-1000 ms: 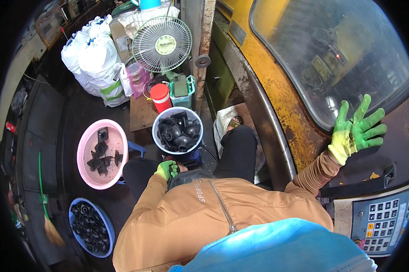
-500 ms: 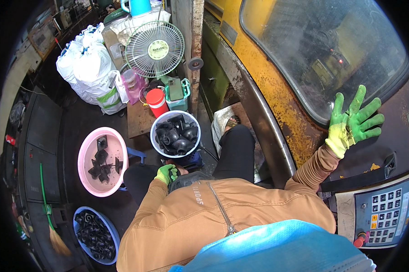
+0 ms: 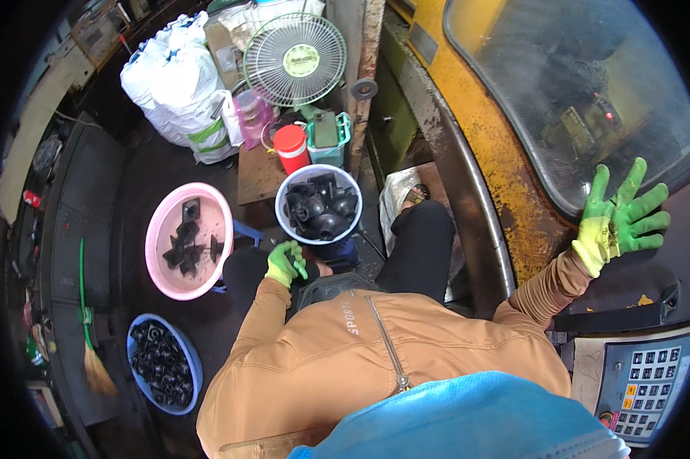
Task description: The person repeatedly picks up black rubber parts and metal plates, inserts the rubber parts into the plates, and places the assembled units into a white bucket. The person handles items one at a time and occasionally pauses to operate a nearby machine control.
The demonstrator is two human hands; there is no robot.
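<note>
My right hand [image 3: 625, 216], in a green and yellow glove, is open, its spread fingers lying against the machine door by the lower corner of its window [image 3: 567, 99]. It holds nothing. My left hand [image 3: 285, 262], gloved the same way, is over my left thigh with its fingers loosely bent and a little apart; I see nothing in it. Just beyond it stands a pale blue basin [image 3: 282, 223] of black rubber-like cup-shaped parts [image 3: 326, 220]. A pink basin [image 3: 155, 264] with several black parts is to its left.
A blue basin [image 3: 195, 382] of small black parts sits at the lower left, beside a broom [image 3: 96, 367]. Ahead are a fan [image 3: 295, 84], a red jug [image 3: 290, 145] and white sacks [image 3: 172, 92]. A button control panel [image 3: 616, 382] is at the lower right.
My left hand has lifted slightly from my lap and its fingers have loosened. My right hand stays on the machine door. The whole view has shifted, moving the scene rightward and mostly upward.
</note>
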